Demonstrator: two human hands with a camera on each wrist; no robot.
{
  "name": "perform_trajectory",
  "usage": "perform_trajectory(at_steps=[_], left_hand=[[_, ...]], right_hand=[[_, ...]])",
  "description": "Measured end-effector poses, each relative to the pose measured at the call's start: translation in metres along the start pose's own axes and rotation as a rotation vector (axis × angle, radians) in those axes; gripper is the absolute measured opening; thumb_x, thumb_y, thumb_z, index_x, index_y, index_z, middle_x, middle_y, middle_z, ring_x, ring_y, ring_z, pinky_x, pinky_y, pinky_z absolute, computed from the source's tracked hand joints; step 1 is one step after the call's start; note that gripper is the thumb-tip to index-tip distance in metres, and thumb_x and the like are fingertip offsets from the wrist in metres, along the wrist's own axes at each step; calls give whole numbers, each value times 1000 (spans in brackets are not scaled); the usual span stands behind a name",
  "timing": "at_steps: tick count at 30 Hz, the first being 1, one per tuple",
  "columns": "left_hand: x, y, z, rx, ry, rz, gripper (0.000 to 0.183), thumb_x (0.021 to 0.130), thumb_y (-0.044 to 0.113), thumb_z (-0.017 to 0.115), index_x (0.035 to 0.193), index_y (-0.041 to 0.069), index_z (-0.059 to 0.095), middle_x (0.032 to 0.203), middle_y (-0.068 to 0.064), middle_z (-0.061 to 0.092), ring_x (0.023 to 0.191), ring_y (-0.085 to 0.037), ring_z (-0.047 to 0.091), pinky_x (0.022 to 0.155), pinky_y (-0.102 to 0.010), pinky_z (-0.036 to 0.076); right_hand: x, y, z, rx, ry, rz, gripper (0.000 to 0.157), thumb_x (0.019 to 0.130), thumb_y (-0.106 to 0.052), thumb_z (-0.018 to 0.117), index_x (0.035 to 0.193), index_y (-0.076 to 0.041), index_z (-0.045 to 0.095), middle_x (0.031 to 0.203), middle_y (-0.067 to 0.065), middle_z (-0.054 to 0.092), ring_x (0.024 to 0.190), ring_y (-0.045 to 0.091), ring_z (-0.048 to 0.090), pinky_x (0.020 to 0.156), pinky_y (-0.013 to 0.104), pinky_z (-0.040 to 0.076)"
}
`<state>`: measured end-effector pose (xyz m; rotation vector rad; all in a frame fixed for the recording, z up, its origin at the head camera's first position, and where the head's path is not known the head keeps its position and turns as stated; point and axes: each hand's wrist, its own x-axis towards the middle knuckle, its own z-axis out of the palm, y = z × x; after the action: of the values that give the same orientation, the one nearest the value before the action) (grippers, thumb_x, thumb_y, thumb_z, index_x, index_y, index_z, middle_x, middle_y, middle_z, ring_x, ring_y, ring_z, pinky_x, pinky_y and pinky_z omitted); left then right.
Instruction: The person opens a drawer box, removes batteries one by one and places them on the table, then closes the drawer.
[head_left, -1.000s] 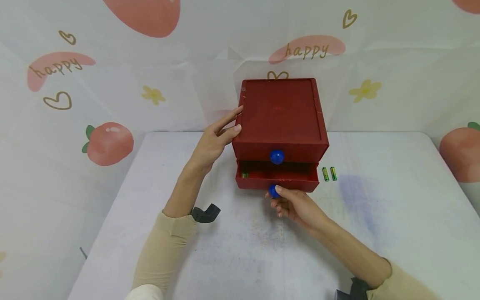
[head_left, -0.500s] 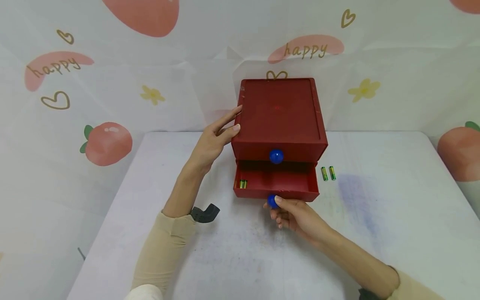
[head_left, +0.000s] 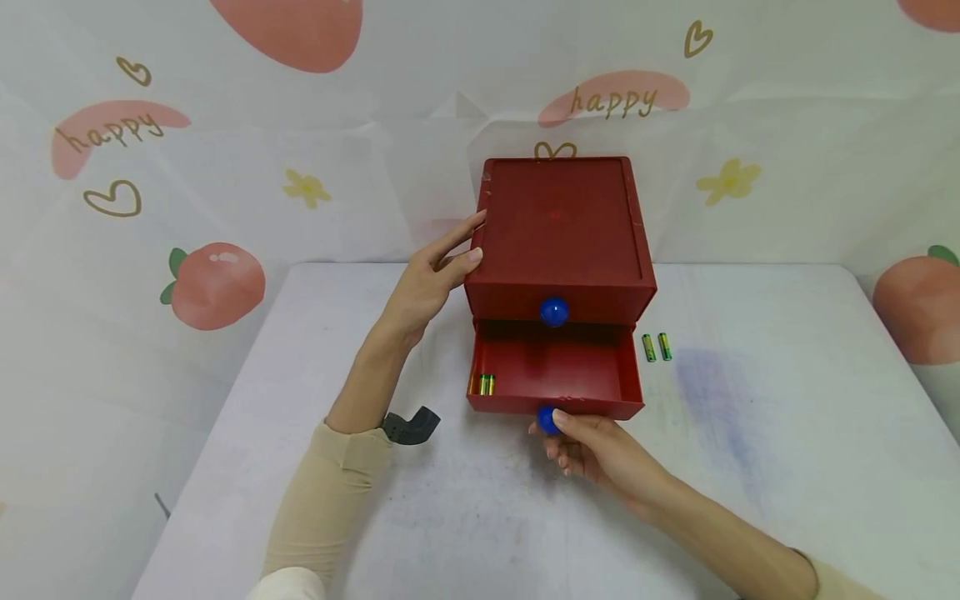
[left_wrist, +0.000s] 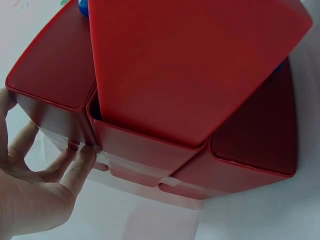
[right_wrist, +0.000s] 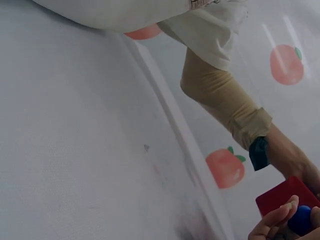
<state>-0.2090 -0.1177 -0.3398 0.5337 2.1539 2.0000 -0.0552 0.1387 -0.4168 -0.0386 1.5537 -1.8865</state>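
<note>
A red drawer cabinet (head_left: pixel 558 221) with blue ball knobs stands at the back of the table. Its drawer (head_left: pixel 558 371) below the top one is pulled out, and small green-and-gold batteries (head_left: pixel 487 384) lie in its front left corner. My right hand (head_left: pixel 611 458) pinches that drawer's blue knob (head_left: pixel 548 420) between thumb and fingers; the knob (right_wrist: pixel 300 220) also shows in the right wrist view. Against the cabinet's left side rests my left hand (head_left: pixel 420 292), thumb and fingers extended at the top edge. The left wrist view shows the drawer (left_wrist: pixel 190 65) jutting from the cabinet's middle level.
Two loose batteries (head_left: pixel 657 347) lie on the white table (head_left: pixel 787 433) to the cabinet's right. Behind the cabinet hangs a white cloth (head_left: pixel 420 108) printed with fruit, hearts and flowers. A dark strap end (head_left: pixel 412 426) sticks out from the left wrist.
The drawer has slid farther out toward the person, with my right hand drawing back on its knob. More of its inside and the batteries in it now show. My left hand stays put.
</note>
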Motion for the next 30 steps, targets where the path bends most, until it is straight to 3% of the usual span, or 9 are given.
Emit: perform_trajectory(at_steps=[13, 22, 30], left_hand=[[0, -1, 0, -2, 1, -2, 48, 100, 29, 60, 146, 35, 50, 150, 9, 44, 128, -22, 53, 111, -43, 38], [1, -1, 2, -1, 0, -16, 51, 101, 24, 58, 151, 28, 45, 153, 7, 41, 130, -22, 51, 111, -42, 38], [-8, 21, 6, 12, 3, -38, 52, 102, 21, 56, 152, 20, 44, 153, 3, 41, 129, -25, 51, 111, -43, 38]], right_hand=[[-9, 4, 7, 31, 6, 37, 51, 103, -39, 51, 126, 6, 59, 91, 4, 61, 79, 14, 56, 76, 23, 51], [-14, 7, 11, 50, 13, 53, 48, 103, -38, 52, 125, 4, 61, 90, 4, 62, 77, 13, 56, 77, 24, 51], [-19, 12, 13, 56, 3, 68, 48, 103, -38, 52, 125, 3, 62, 88, 2, 61, 76, 11, 55, 76, 23, 51]])
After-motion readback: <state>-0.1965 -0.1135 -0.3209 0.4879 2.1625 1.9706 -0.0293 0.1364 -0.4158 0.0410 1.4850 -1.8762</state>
